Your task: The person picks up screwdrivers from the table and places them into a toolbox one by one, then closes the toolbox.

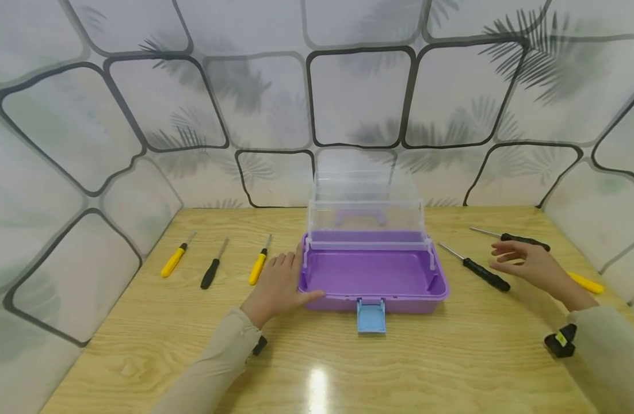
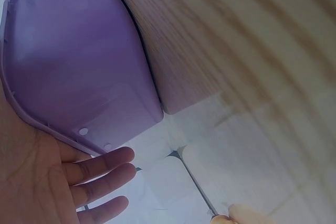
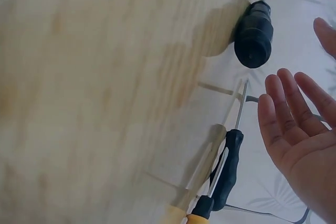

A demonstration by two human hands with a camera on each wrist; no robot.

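Purple box (image 1: 410, 305) – L hand (image 1: 279, 286) touching.

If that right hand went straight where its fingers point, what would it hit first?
Probably the black screwdriver just right of the box, though height is unclear; the hand might pass above it.

No text, brand, number or sign can be read in any view. A small yellow patch (image 1: 561, 339) is borne by a boxy black device (image 1: 557, 348), too small for any lettering to be made out. No legible marking is shown by the rectangular purple plastic box (image 1: 412, 305) or the yellow-handled (image 1: 257, 268) and black-handled screwdrivers (image 1: 487, 275).
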